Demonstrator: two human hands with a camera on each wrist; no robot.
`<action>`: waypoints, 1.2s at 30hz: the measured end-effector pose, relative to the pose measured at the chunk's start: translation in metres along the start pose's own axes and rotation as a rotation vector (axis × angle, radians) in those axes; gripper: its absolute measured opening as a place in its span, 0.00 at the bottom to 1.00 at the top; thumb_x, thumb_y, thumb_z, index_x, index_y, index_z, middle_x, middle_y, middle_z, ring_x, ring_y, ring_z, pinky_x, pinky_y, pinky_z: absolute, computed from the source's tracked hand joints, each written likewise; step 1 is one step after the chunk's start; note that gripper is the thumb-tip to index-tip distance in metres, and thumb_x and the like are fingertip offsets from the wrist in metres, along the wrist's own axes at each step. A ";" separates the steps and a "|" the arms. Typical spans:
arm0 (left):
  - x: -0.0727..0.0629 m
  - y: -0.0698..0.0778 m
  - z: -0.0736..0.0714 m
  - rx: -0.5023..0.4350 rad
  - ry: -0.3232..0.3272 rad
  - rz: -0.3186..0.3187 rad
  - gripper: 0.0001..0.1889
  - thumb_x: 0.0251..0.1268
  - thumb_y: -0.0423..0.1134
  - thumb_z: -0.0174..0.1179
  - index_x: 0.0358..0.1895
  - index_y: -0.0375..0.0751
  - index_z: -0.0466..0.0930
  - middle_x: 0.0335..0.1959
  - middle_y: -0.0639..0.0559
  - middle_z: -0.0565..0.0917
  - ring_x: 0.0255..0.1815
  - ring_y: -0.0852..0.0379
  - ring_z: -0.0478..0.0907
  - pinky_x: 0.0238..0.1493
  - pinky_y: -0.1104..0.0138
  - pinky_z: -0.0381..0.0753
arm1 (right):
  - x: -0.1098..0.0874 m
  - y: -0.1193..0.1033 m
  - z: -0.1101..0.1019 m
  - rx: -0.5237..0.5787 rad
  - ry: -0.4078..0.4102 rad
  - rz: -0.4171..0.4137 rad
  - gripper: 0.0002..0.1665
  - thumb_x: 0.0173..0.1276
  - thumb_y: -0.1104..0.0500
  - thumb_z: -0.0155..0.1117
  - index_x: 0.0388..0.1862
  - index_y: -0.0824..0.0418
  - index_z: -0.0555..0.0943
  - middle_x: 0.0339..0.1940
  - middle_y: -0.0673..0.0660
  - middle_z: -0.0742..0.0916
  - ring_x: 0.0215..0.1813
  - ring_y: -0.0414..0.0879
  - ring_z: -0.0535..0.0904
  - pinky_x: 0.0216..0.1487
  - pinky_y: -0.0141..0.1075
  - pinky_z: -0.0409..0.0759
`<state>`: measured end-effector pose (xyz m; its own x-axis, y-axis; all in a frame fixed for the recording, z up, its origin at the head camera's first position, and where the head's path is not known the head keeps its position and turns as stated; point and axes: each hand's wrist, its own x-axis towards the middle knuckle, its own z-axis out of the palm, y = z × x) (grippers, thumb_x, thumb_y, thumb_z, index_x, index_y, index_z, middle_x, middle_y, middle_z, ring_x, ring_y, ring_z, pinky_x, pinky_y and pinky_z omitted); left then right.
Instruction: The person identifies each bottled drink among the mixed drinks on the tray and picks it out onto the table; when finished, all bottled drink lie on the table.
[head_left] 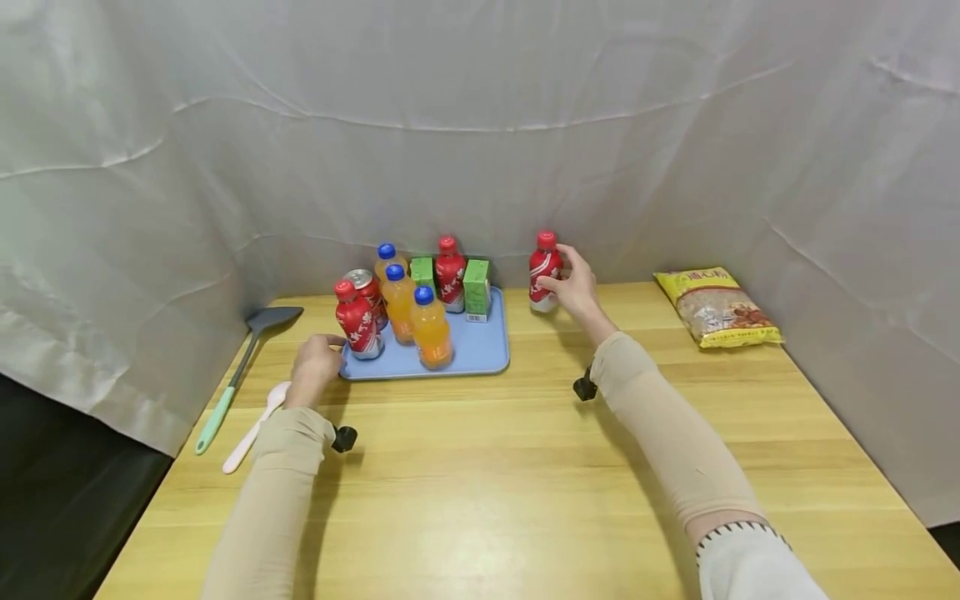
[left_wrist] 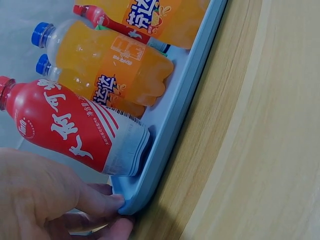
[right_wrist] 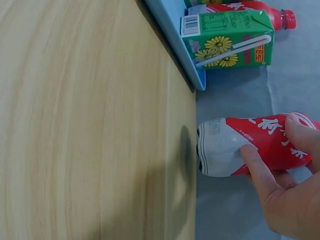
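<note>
My right hand (head_left: pixel 576 290) grips a red-and-white plastic bottle (head_left: pixel 545 271) with a red cap, to the right of the blue tray (head_left: pixel 480 360). The right wrist view shows the fingers round the bottle's label (right_wrist: pixel 267 142), its base close to the tabletop. At the tray's left front corner, my left hand (left_wrist: pixel 55 200) pinches the rim. Beside that hand, on the tray, stands another red-and-white bottle (left_wrist: pixel 75 127). Several orange drink bottles (head_left: pixel 431 329) with blue caps, a red can (head_left: pixel 366 287), a third red bottle (head_left: pixel 450 275) and green drink cartons (head_left: pixel 477 290) share the tray.
A grey spatula (head_left: pixel 255 342) with a mint handle and a pale pink spoon (head_left: pixel 255 429) lie on the wooden table (head_left: pixel 480 483) at the left. Far right lies a yellow food bag (head_left: pixel 716 308). Grey cloth (head_left: pixel 480 167) hangs behind the table and along its sides.
</note>
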<state>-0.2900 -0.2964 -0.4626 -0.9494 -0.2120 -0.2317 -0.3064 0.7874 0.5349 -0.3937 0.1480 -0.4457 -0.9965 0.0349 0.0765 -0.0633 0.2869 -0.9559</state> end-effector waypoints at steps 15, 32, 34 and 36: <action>-0.004 0.002 0.009 0.011 0.032 0.042 0.30 0.63 0.26 0.48 0.70 0.30 0.76 0.67 0.29 0.78 0.56 0.38 0.74 0.47 0.58 0.75 | 0.005 0.017 0.004 0.047 0.016 0.007 0.43 0.73 0.69 0.68 0.83 0.53 0.64 0.73 0.68 0.75 0.72 0.66 0.76 0.60 0.61 0.86; -0.004 0.007 0.005 0.034 0.057 0.032 0.29 0.65 0.27 0.49 0.71 0.31 0.77 0.72 0.28 0.75 0.61 0.38 0.75 0.54 0.51 0.78 | 0.006 0.014 0.002 -0.173 0.047 -0.064 0.47 0.75 0.60 0.68 0.85 0.56 0.56 0.78 0.68 0.73 0.77 0.63 0.71 0.79 0.56 0.70; -0.003 0.004 0.005 0.045 0.059 0.041 0.29 0.65 0.26 0.50 0.70 0.31 0.77 0.72 0.27 0.75 0.59 0.38 0.75 0.51 0.52 0.78 | 0.002 0.010 0.006 -0.217 0.121 -0.091 0.47 0.74 0.57 0.69 0.84 0.57 0.57 0.76 0.68 0.74 0.76 0.61 0.70 0.79 0.55 0.69; -0.003 0.003 0.004 0.055 0.065 0.055 0.29 0.63 0.26 0.50 0.69 0.31 0.78 0.71 0.27 0.76 0.58 0.37 0.76 0.49 0.53 0.79 | -0.004 0.003 0.011 -0.227 0.201 -0.143 0.43 0.73 0.54 0.69 0.82 0.57 0.61 0.71 0.67 0.75 0.73 0.60 0.71 0.76 0.54 0.70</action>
<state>-0.2880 -0.2917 -0.4637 -0.9676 -0.2035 -0.1491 -0.2514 0.8289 0.4997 -0.3909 0.1382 -0.4519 -0.9461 0.1604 0.2813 -0.1654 0.5073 -0.8458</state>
